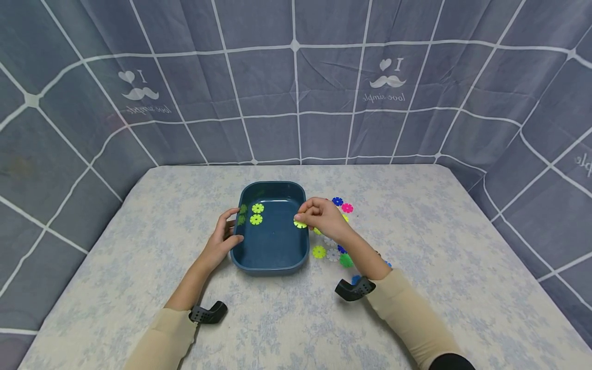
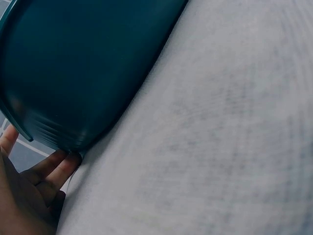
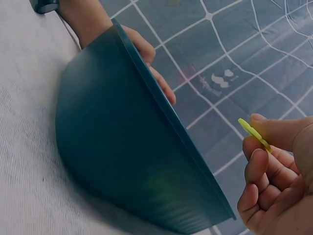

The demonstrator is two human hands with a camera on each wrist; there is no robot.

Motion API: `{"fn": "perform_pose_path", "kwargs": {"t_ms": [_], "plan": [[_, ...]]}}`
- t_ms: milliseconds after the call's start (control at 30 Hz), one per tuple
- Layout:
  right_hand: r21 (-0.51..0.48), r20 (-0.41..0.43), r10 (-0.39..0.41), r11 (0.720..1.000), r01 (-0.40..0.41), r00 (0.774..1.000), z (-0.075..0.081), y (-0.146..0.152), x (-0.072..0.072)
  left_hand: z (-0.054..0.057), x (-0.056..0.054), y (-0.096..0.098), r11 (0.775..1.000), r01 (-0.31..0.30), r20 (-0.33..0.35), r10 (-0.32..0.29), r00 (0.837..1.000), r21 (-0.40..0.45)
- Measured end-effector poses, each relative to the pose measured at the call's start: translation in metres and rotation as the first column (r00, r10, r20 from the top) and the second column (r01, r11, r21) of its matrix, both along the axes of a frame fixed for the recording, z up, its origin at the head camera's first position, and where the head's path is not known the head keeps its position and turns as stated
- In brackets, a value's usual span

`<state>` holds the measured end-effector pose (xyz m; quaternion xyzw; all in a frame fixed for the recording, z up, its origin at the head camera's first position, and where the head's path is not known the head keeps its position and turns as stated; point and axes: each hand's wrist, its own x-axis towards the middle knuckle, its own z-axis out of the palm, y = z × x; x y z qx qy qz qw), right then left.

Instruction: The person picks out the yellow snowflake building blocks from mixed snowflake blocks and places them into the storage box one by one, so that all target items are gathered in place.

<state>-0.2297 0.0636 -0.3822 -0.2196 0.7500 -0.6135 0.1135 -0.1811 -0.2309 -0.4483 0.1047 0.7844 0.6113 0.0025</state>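
Note:
A dark teal plastic basin (image 1: 273, 252) stands on the table, with two yellow-green snowflake discs (image 1: 256, 214) lying inside near its left wall. My left hand (image 1: 221, 237) holds the basin by its left side; in the left wrist view, fingertips (image 2: 63, 164) press against the outer wall. Over the basin's right rim, my right hand (image 1: 324, 217) pinches another yellow-green snowflake disc (image 3: 253, 133) between thumb and fingertips. The right wrist view shows this disc edge-on, above the rim level.
Right of the basin lie several loose snowflake discs, among them a pink one (image 1: 347, 207), a dark blue one (image 1: 337, 201), a green one (image 1: 346, 260) and a yellow-green one (image 1: 319, 252). My right forearm partly covers them. A grey checked curtain (image 1: 259, 82) surrounds the table (image 1: 194, 190).

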Motion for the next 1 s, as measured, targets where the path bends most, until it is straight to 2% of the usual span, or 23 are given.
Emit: {"fn": "perform_pose_path", "kwargs": {"t_ms": [233,733,1000], "plan": [[-0.021,-0.004,0.033,0.999,-0.033,0.999,-0.004,-0.010,-0.002,0.000,0.000,-0.001,1.000,-0.008,0.000,0.008,1.000,-0.009],[0.050,0.009,-0.008,0.999,0.008,1.000,-0.004,-0.034,-0.003,0.000,0.000,0.000,1.000,-0.012,0.002,0.012,1.000,-0.014],[0.031,0.024,0.013,0.999,-0.014,1.000,-0.003,-0.048,-0.003,0.001,-0.001,0.001,1.000,-0.013,0.012,0.013,1.000,-0.009]]}}
